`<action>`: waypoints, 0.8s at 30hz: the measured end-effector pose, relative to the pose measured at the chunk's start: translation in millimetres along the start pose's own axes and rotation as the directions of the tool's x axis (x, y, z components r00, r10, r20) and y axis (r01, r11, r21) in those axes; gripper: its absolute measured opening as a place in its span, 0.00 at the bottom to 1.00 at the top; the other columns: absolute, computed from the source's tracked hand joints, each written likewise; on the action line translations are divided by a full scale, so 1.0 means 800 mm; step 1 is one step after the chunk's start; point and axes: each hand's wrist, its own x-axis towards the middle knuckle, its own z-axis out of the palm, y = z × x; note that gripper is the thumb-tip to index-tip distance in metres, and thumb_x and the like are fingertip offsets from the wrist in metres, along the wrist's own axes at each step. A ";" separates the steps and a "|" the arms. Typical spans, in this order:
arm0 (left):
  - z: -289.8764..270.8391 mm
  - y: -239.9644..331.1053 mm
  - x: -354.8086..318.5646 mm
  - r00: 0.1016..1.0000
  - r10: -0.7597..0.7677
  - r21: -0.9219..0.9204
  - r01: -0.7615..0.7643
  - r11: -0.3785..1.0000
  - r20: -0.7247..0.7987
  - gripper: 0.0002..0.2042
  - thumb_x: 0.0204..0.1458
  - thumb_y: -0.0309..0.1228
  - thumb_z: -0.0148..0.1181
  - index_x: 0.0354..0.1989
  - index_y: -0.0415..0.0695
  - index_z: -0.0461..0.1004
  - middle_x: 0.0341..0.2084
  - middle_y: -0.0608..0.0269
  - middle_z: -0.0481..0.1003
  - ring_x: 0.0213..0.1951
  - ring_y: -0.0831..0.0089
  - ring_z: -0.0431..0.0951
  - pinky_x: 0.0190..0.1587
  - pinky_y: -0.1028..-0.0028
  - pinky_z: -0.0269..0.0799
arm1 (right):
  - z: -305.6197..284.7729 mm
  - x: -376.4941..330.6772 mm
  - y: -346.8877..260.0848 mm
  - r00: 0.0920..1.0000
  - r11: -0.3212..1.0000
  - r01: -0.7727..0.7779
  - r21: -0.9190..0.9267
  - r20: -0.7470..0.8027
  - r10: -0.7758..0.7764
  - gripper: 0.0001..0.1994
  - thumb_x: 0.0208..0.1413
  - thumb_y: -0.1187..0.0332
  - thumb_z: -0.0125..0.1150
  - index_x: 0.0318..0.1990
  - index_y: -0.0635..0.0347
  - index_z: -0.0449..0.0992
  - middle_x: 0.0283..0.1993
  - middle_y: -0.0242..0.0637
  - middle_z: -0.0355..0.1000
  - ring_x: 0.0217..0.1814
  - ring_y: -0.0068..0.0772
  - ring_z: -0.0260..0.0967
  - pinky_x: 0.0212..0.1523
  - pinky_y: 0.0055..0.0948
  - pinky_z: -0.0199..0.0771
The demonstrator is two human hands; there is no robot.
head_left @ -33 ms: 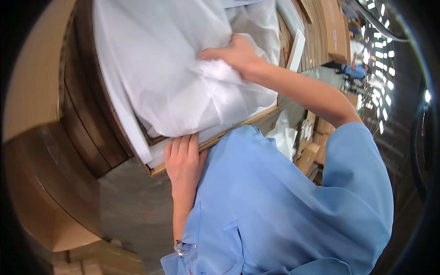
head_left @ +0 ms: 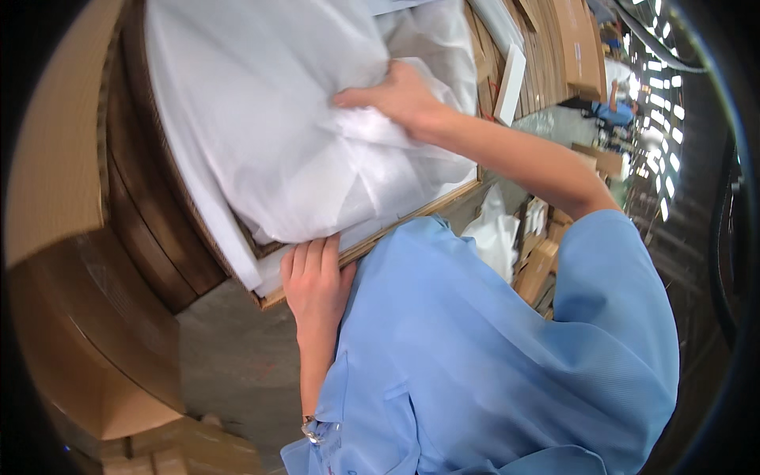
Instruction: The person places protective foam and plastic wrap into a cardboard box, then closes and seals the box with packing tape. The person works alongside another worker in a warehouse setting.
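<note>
A large open cardboard box (head_left: 467, 187) with white foam strips (head_left: 207, 198) along its inner walls stands in front of me. Cloudy white plastic wrapping (head_left: 261, 119) covers what is in the box, so the contents are hidden. My right hand (head_left: 400, 99) reaches across and is closed on a gathered fold of the wrapping, thumb pointing left, the other fingers mostly out of sight. At the near left, my left hand (head_left: 311, 277) grips the box's near edge, its fingers bent over the wall and their tips at the wrapping's lower border.
Brown cartons (head_left: 87, 317) stand to the left, beside dark brown panels (head_left: 158, 237). Stacked flat cardboard (head_left: 546, 55) and a white foam bar (head_left: 511, 85) lie at the far right. Further off are a white sheet (head_left: 495, 237), small cartons (head_left: 540, 265) and a person in blue (head_left: 613, 115).
The view has shifted slightly, so the box and wrapping appear a little further left. Both hands keep their places on the wrapping and the box edge.
</note>
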 end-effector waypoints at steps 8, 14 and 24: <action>-0.047 -0.011 0.003 0.994 0.040 0.144 -0.054 0.988 0.100 0.27 0.38 0.35 0.79 0.50 0.44 0.80 0.47 0.59 0.81 0.49 0.59 0.77 0.55 0.60 0.68 | 0.040 0.003 -0.002 0.994 0.997 -0.008 0.074 -0.109 0.016 0.44 0.33 0.47 0.81 0.52 0.80 0.75 0.47 0.61 0.79 0.51 0.53 0.79 0.53 0.39 0.79; -0.071 0.009 0.055 0.984 0.179 0.275 -0.178 0.945 0.021 0.24 0.51 0.40 0.71 0.55 0.43 0.77 0.55 0.53 0.76 0.60 0.49 0.70 0.62 0.53 0.63 | 0.046 0.020 0.019 0.996 0.987 0.087 0.136 0.003 -0.088 0.43 0.37 0.47 0.78 0.52 0.79 0.73 0.45 0.66 0.79 0.47 0.62 0.79 0.53 0.45 0.79; 0.040 -0.044 0.194 0.967 -0.161 0.551 0.025 0.834 0.199 0.40 0.66 0.54 0.49 0.79 0.41 0.49 0.80 0.48 0.44 0.80 0.43 0.37 0.77 0.45 0.34 | -0.017 -0.080 0.017 0.867 0.867 0.498 -0.003 -0.001 -0.498 0.42 0.60 0.45 0.65 0.71 0.69 0.60 0.72 0.68 0.59 0.74 0.63 0.60 0.71 0.47 0.65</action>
